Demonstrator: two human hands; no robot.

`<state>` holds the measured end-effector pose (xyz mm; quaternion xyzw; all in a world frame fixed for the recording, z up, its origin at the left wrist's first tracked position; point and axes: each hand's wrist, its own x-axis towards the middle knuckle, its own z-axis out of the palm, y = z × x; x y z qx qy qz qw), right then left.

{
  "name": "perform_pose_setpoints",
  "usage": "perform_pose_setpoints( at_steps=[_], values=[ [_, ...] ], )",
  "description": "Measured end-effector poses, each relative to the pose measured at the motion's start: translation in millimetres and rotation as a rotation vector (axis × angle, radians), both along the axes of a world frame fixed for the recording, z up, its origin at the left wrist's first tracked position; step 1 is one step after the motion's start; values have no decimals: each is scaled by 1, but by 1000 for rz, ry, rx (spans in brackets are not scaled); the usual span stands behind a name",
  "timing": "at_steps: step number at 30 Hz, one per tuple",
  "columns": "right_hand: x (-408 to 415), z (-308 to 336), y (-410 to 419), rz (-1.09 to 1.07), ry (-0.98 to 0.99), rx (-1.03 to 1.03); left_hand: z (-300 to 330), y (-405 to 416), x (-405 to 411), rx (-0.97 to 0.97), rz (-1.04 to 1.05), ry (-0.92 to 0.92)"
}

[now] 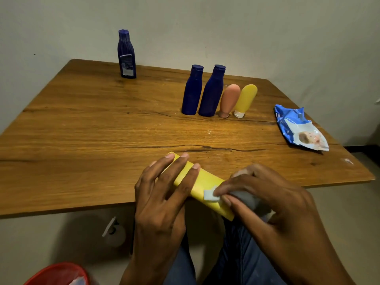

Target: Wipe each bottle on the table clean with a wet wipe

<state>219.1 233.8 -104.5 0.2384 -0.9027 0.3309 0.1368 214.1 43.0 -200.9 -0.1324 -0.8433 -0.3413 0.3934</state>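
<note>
Your left hand (164, 194) grips the yellow bottle (202, 185) overhanging the table's near edge (67, 210); your right hand (259, 194) pinches the wet wipe (211, 196) against it. The wood beyond lies open up to the standing bottles (218, 93). The wipes packet's (300, 128) print is unreadable.

Wooden table (86, 128) set against a pale wall (267, 33); dark crack runs along the grain near the front edge. Red bin (51, 273) on the floor at lower left, something whitish inside. Blue trousers (242, 258) visible below the table edge.
</note>
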Motion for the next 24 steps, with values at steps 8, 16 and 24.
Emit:
perform_pose_setpoints(
  at_steps=[8,16,24],
  values=[
    [-19,-10,0,-63,28,-42,-1,1,1,-20,-36,25],
    [2,-19,3,-10,-89,-252,3,4,2,-6,20,-37],
    [12,-37,-20,9,-178,-512,-2,12,1,139,120,-178]
  ],
)
